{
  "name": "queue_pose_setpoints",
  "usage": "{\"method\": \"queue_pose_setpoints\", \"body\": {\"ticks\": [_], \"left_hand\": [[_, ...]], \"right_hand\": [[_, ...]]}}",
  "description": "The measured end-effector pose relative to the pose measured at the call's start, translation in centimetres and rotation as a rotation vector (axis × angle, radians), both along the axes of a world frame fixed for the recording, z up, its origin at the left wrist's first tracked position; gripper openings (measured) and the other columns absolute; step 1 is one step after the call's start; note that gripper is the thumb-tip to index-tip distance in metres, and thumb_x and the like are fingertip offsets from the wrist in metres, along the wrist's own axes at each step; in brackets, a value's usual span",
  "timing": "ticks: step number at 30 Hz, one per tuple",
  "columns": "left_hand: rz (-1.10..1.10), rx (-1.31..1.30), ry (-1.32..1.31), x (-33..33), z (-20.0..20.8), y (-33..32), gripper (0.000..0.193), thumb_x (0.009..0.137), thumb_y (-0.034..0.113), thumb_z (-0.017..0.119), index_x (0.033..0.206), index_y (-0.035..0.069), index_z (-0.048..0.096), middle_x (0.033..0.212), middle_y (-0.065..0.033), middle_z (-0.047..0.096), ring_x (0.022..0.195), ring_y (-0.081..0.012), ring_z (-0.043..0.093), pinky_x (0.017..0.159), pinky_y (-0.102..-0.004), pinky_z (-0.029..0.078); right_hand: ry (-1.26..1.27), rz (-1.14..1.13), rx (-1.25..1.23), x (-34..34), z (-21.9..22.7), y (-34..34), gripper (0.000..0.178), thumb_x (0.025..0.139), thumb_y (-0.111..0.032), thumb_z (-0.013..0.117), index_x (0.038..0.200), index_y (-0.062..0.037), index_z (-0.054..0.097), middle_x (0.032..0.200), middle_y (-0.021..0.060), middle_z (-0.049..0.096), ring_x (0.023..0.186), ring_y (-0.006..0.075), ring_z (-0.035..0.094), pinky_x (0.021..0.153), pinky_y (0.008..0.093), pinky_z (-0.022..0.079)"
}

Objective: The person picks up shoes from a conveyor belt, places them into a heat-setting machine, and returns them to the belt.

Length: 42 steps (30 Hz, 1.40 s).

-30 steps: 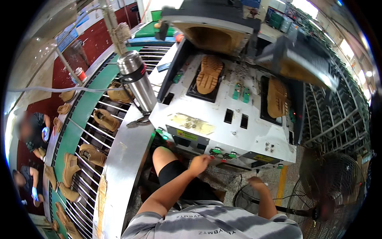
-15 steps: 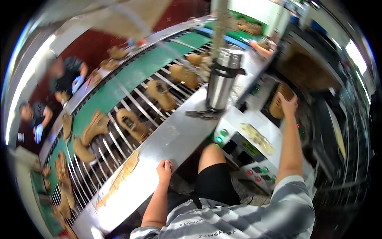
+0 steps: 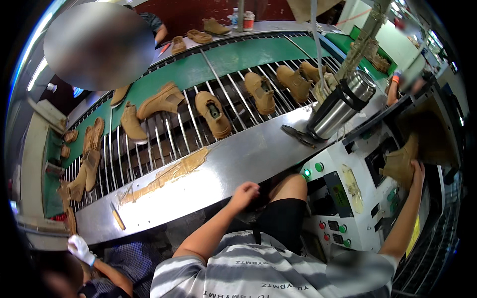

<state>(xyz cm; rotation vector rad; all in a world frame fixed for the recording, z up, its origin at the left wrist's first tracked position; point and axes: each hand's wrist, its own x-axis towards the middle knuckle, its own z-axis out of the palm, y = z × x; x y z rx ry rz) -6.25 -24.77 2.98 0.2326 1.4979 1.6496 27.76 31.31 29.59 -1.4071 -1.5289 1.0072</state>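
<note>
My right hand [image 3: 419, 175] grips a tan ankle boot [image 3: 400, 165] by its side, at the open chamber of a white machine [image 3: 365, 218] on the right. The boot is tilted, with its toe toward the upper right. My left hand [image 3: 244, 195] hangs over the near edge of the metal ledge [image 3: 248, 158], its fingers curled in a loose fist with nothing visible in them. Behind the ledge, several tan boots [image 3: 212, 114] lie on a roller conveyor [image 3: 186, 134].
A steel thermos [image 3: 343, 105] and dark pliers [image 3: 298, 136] sit on the ledge's right. A yellow-handled tool [image 3: 118, 216] lies at its left end. Beyond the rollers runs a green belt [image 3: 228, 57]. A co-worker's white-gloved hand [image 3: 81, 250] is at lower left; other people stand across the line.
My view has swung, so the conveyor now lies more level. The boot in my right hand has turned from upright to tilted at the machine. My left hand stays curled by the ledge.
</note>
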Motion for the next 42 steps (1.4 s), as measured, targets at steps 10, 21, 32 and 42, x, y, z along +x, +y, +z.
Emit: {"method": "queue_pose_setpoints", "body": {"ticks": [10,21,32,42], "left_hand": [[-0.321,0.723,-0.434,8.5,13.5,10.0,0.067,0.087,0.038,0.070,0.141,0.009,0.043,0.135,-0.0133,0.054,0.126,-0.0273,0.052,0.107,-0.0455,0.041],[0.789,0.303,0.186,-9.6,9.5,-11.4,0.049,0.081,0.011,0.074,0.125,-0.002,0.055,0.119,-0.0109,0.063,0.109,-0.0226,0.060,0.097,-0.0355,0.046],[0.776,-0.480,0.635,-24.4,6.6,-8.9,0.059,0.073,0.034,0.078,0.118,0.000,0.061,0.108,-0.0189,0.069,0.102,-0.0338,0.066,0.088,-0.0393,0.050],[0.240,-0.369,0.720,-28.1,4.8,-14.1,0.085,0.073,0.026,0.082,0.144,-0.001,0.042,0.131,-0.0196,0.058,0.117,-0.0274,0.060,0.095,-0.0374,0.050]], "right_hand": [[0.543,0.623,0.012,-9.5,-8.2,-33.8,0.076,0.074,-0.017,0.071,0.143,-0.0049,0.042,0.142,0.0137,0.048,0.130,0.0308,0.048,0.108,0.0426,0.039],[-0.001,1.657,0.323,-21.3,-8.8,-46.2,0.039,0.080,-0.019,0.071,0.116,-0.0057,0.065,0.122,0.0152,0.062,0.117,0.0329,0.056,0.101,0.0403,0.044],[-0.147,1.360,0.190,-34.2,-15.5,-51.8,0.064,0.076,-0.016,0.074,0.134,-0.0052,0.051,0.130,0.0169,0.057,0.122,0.0347,0.053,0.102,0.0415,0.043],[-0.109,1.133,0.240,-55.4,-26.6,-55.7,0.104,0.065,-0.035,0.084,0.146,-0.0029,0.029,0.136,0.0227,0.047,0.126,0.0395,0.047,0.102,0.0453,0.043]]}}
